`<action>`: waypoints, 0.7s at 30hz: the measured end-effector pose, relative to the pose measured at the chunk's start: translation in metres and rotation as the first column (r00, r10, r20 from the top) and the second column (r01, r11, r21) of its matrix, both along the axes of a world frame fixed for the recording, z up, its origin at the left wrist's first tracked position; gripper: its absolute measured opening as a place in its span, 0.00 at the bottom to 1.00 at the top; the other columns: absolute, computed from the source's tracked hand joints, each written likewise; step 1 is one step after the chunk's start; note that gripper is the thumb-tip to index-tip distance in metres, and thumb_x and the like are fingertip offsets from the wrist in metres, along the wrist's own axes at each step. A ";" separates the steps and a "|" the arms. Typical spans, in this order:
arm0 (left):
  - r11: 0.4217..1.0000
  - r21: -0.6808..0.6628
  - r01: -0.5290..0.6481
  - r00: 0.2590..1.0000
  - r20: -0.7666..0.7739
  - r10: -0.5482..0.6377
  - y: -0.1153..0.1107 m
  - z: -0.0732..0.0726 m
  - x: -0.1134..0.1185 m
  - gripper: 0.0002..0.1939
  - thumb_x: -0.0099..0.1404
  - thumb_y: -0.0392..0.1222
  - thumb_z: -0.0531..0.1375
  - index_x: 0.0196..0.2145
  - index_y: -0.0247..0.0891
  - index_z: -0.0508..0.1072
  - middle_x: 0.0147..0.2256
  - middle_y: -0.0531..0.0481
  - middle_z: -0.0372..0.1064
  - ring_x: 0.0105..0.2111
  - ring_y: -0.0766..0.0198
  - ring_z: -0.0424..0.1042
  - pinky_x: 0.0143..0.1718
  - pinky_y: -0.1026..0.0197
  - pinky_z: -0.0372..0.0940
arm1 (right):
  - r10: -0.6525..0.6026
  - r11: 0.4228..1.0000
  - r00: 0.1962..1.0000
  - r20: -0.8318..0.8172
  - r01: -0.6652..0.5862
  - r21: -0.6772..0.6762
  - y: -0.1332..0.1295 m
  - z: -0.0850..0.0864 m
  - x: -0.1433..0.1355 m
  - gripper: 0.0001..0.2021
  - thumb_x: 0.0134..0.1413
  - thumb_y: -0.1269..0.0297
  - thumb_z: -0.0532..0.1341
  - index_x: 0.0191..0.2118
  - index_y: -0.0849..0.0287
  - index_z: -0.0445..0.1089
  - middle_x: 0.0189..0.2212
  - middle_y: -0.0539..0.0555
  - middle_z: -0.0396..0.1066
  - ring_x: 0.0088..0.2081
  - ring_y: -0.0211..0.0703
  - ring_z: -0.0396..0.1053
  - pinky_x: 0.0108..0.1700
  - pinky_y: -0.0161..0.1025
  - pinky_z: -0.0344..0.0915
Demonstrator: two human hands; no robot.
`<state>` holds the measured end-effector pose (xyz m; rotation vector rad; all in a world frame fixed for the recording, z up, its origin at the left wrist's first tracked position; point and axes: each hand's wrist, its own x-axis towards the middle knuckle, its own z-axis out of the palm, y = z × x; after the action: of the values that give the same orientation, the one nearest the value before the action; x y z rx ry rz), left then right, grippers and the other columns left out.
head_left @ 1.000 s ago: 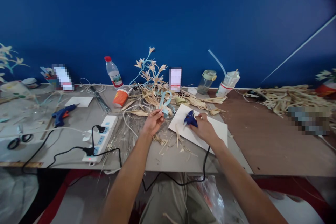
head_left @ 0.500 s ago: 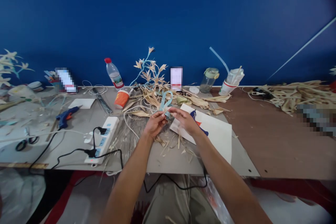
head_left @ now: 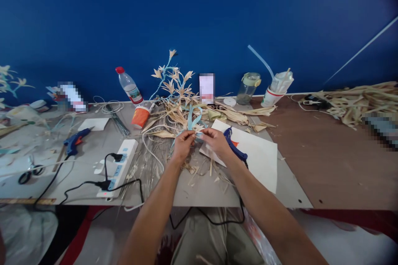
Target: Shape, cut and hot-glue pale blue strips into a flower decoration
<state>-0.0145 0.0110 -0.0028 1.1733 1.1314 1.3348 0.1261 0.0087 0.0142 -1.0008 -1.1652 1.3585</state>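
- Background: plain deep-blue wall (head_left: 199, 16) above a grey-topped table (head_left: 205, 196); a brown wood-look surface (head_left: 326, 169) adjoins at the right.
- Workpiece: narrow light-blue ribbon-like strip (head_left: 199, 119), bent into an upright loop, positioned above the table in front of pale dried husk strips (head_left: 231, 116).
- Left hand (head_left: 183, 145): thumb and fingers pinch the lower end of the strip.
- Right hand (head_left: 218, 143): thumb and index finger pinch at the same base, fingertips just beside those of the left hand. Detail between the fingertips is too small to resolve.
- Handling, strip: judged very light, thin and flexible. The loop appears to carry its own shape, but would probably flatten or crease under pressure.
- Grip point: hold the strip at the gathered base, using the fingertips only; avoid squeezing the curve of the loop.
- Adjacent item: branched stem with pale, pointed flowers and light-blue wrapping (head_left: 169, 78), standing behind the hands. Petals look dry and brittle; if handled, grasp the wrapped stem, clear of the petals.
- Tool: blue glue gun with orange trigger (head_left: 238, 149), lying on a white rectangular board (head_left: 263, 167) beside the right hand. Judged rigid and heavier than the strip; take it by the handle and treat the nozzle as possibly hot.
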 end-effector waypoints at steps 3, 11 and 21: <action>0.991 0.120 -0.051 0.988 -0.140 0.068 -0.002 0.003 0.001 0.05 0.54 0.38 0.60 0.29 0.37 0.75 0.23 0.54 0.62 0.21 0.70 0.60 0.25 0.64 0.55 | -0.018 0.998 0.995 -0.095 0.012 -0.063 -0.001 -0.002 -0.004 0.09 0.35 0.64 0.66 0.28 0.59 0.73 0.26 0.48 0.71 0.30 0.37 0.65 0.41 0.38 0.59; 0.920 0.353 -0.169 0.936 -0.236 0.263 -0.014 0.005 0.003 0.07 0.56 0.38 0.60 0.33 0.43 0.77 0.28 0.47 0.63 0.31 0.60 0.61 0.38 0.61 0.56 | -0.102 0.974 0.918 -0.383 0.013 -0.227 -0.008 -0.003 -0.024 0.13 0.28 0.66 0.69 0.28 0.58 0.73 0.22 0.46 0.70 0.28 0.35 0.64 0.38 0.36 0.60; 0.920 0.391 0.019 0.865 -0.469 0.182 -0.020 0.006 0.006 0.11 0.57 0.38 0.59 0.38 0.41 0.77 0.33 0.42 0.68 0.38 0.55 0.65 0.49 0.54 0.51 | -0.251 0.954 0.844 -0.473 0.131 -0.271 -0.012 0.001 -0.032 0.10 0.30 0.66 0.69 0.21 0.57 0.66 0.19 0.45 0.67 0.26 0.35 0.63 0.35 0.35 0.61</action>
<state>-0.0084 -0.0085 0.0029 1.8586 1.3254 1.4001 0.0944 -0.0031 0.0149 -0.8213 -0.5064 1.4942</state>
